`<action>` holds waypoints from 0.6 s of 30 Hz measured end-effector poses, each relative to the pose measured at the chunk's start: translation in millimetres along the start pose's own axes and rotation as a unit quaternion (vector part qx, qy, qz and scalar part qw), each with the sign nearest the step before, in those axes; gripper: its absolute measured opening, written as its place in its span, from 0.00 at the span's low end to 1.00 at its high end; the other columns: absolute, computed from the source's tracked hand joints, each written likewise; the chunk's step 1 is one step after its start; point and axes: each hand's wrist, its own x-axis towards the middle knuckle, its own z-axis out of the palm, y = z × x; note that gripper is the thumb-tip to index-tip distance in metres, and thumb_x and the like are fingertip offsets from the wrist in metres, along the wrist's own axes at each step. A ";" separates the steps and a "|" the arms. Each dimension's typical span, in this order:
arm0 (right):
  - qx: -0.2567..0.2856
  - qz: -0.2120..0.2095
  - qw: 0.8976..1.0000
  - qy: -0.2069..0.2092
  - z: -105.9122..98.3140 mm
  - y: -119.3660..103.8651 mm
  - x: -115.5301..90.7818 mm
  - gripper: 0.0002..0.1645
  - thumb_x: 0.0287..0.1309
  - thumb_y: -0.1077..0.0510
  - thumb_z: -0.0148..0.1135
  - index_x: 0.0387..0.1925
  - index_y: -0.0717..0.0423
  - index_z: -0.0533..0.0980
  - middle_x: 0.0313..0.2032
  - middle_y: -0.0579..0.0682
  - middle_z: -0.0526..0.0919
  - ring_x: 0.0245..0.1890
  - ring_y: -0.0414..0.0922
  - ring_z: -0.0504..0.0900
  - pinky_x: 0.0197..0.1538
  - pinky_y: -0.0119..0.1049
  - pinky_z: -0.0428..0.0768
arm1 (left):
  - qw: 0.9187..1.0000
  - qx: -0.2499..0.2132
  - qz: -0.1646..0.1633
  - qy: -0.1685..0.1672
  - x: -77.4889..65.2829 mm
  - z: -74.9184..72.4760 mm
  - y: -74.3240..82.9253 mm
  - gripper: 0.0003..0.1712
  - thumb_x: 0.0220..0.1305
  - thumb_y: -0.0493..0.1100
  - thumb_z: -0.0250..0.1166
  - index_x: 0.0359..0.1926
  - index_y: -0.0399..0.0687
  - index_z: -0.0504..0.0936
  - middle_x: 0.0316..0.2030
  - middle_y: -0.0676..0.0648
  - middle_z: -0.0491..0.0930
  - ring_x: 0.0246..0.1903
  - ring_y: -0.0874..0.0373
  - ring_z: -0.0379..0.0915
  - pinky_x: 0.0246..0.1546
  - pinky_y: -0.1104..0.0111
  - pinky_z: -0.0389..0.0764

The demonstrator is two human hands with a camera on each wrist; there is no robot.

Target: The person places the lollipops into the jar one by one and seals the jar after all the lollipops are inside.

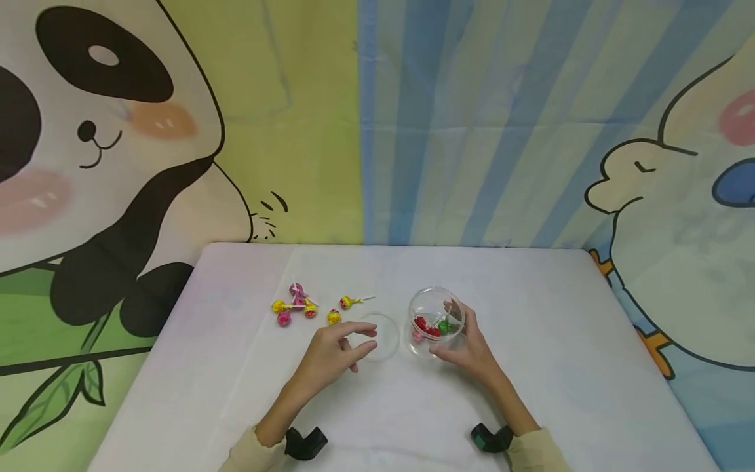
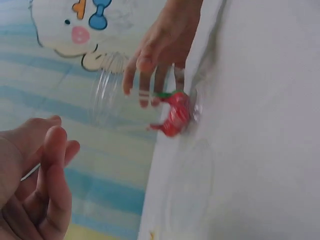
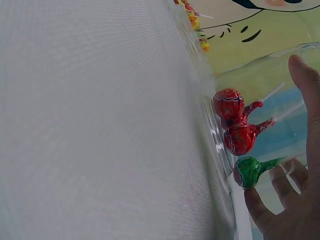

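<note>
A clear plastic jar [image 1: 421,342] stands uncapped on the table, and my right hand [image 1: 470,346] holds it, thumb at the near side and fingers round the far right. Inside lie a few red lollipops [image 3: 239,139], a green lollipop [image 3: 248,171] and a pinkish one [image 1: 417,337]. To the left of the jar, a transparent round lid [image 1: 389,354] lies flat. My left hand [image 1: 333,354] hovers by the lid's left edge, fingers loosely bent and thumb apart from them, with nothing between; the left wrist view shows that hand [image 2: 40,185] at its edge.
Several pink and yellow lollipops [image 1: 284,318] are heaped left of the lid. A yellow lollipop [image 1: 347,302] lies behind the lid, and another yellow one [image 1: 333,316] is just beyond my left hand. The white table [image 1: 560,328] ends at a cartoon curtain [image 1: 472,131].
</note>
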 end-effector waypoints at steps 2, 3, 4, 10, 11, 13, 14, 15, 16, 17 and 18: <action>-0.003 0.004 1.000 0.001 -2.2 0.0 -1.3 0.56 0.38 0.59 0.74 0.65 0.61 0.50 0.63 0.63 0.64 0.64 0.61 0.62 0.58 0.64 0.63 | 0.999 -0.007 -0.034 0.002 -6.9 -4.4 -9.8 0.18 0.53 0.54 0.66 0.46 0.65 0.80 0.39 0.63 0.82 0.11 0.62 0.72 0.08 0.73 0.58; -0.004 0.006 1.000 0.001 -2.8 0.5 -1.6 0.56 0.38 0.59 0.74 0.65 0.61 0.50 0.63 0.63 0.64 0.64 0.61 0.62 0.59 0.64 0.63 | 0.999 -0.013 -0.050 0.003 -9.8 -6.3 -14.0 0.18 0.52 0.55 0.66 0.46 0.65 0.80 0.38 0.63 0.83 0.11 0.59 0.73 0.09 0.73 0.58; -0.001 0.007 1.000 0.000 -2.8 2.0 -1.7 0.56 0.38 0.60 0.74 0.65 0.61 0.50 0.63 0.63 0.64 0.64 0.60 0.61 0.59 0.64 0.62 | 0.998 -0.015 -0.067 0.004 -12.3 -8.2 -17.7 0.17 0.52 0.55 0.66 0.46 0.67 0.80 0.38 0.63 0.82 0.12 0.57 0.74 0.09 0.73 0.58; -0.004 -0.004 1.000 -0.002 3.5 21.5 -0.7 0.57 0.37 0.58 0.75 0.65 0.57 0.50 0.64 0.61 0.64 0.65 0.60 0.61 0.57 0.65 0.63 | 0.995 0.001 -0.102 0.019 -25.1 -17.0 -35.0 0.18 0.51 0.53 0.68 0.45 0.59 0.82 0.37 0.63 0.83 0.12 0.54 0.74 0.10 0.74 0.59; -0.007 -0.007 1.000 -0.002 3.8 20.3 -0.6 0.57 0.37 0.58 0.75 0.65 0.57 0.50 0.64 0.61 0.64 0.65 0.60 0.61 0.57 0.65 0.63 | 0.996 0.012 -0.088 0.030 -25.6 -19.6 -39.1 0.18 0.51 0.51 0.68 0.45 0.56 0.82 0.37 0.61 0.83 0.11 0.57 0.73 0.10 0.74 0.59; -0.008 -0.007 1.000 -0.001 3.2 13.0 -0.5 0.57 0.38 0.58 0.75 0.65 0.59 0.50 0.64 0.62 0.64 0.64 0.61 0.61 0.58 0.65 0.63 | 0.996 0.047 -0.051 0.059 -23.0 -28.0 -51.7 0.17 0.51 0.48 0.69 0.44 0.53 0.82 0.37 0.58 0.83 0.09 0.64 0.70 0.09 0.75 0.60; -0.007 -0.006 1.000 -0.001 2.5 7.1 -0.6 0.56 0.38 0.59 0.74 0.65 0.61 0.50 0.64 0.63 0.64 0.64 0.62 0.61 0.58 0.65 0.63 | 0.994 0.066 -0.033 0.078 -20.4 -33.6 -60.3 0.16 0.51 0.46 0.69 0.43 0.52 0.83 0.37 0.56 0.83 0.09 0.67 0.68 0.09 0.76 0.61; -0.007 -0.005 1.000 -0.002 1.5 1.3 -0.9 0.56 0.38 0.60 0.74 0.65 0.62 0.50 0.63 0.64 0.64 0.64 0.63 0.61 0.58 0.65 0.62 | 0.991 0.089 -0.016 0.100 -17.0 -39.9 -69.7 0.15 0.50 0.44 0.70 0.42 0.51 0.83 0.37 0.54 0.83 0.08 0.70 0.66 0.10 0.77 0.61; -0.008 -0.004 1.000 -0.002 1.4 0.9 -0.7 0.56 0.38 0.60 0.74 0.65 0.62 0.50 0.63 0.64 0.64 0.64 0.63 0.61 0.59 0.65 0.62 | 0.986 0.112 0.000 0.122 -13.5 -46.4 -79.6 0.15 0.49 0.41 0.70 0.41 0.50 0.83 0.36 0.52 0.83 0.09 0.71 0.64 0.10 0.78 0.61; -0.009 -0.003 1.000 -0.001 1.3 0.6 -0.6 0.56 0.38 0.60 0.74 0.65 0.62 0.50 0.63 0.64 0.64 0.64 0.62 0.61 0.59 0.65 0.62 | 0.980 0.138 0.008 0.142 -9.9 -52.9 -89.0 0.15 0.48 0.41 0.71 0.41 0.50 0.83 0.36 0.51 0.83 0.10 0.71 0.64 0.11 0.78 0.62; -0.010 -0.002 1.000 -0.001 1.1 0.5 -0.5 0.56 0.38 0.59 0.74 0.65 0.62 0.50 0.63 0.64 0.64 0.64 0.62 0.61 0.59 0.65 0.62 | 0.975 0.159 0.006 0.155 -6.5 -58.9 -97.6 0.15 0.48 0.40 0.71 0.41 0.50 0.83 0.37 0.50 0.83 0.10 0.71 0.64 0.11 0.77 0.63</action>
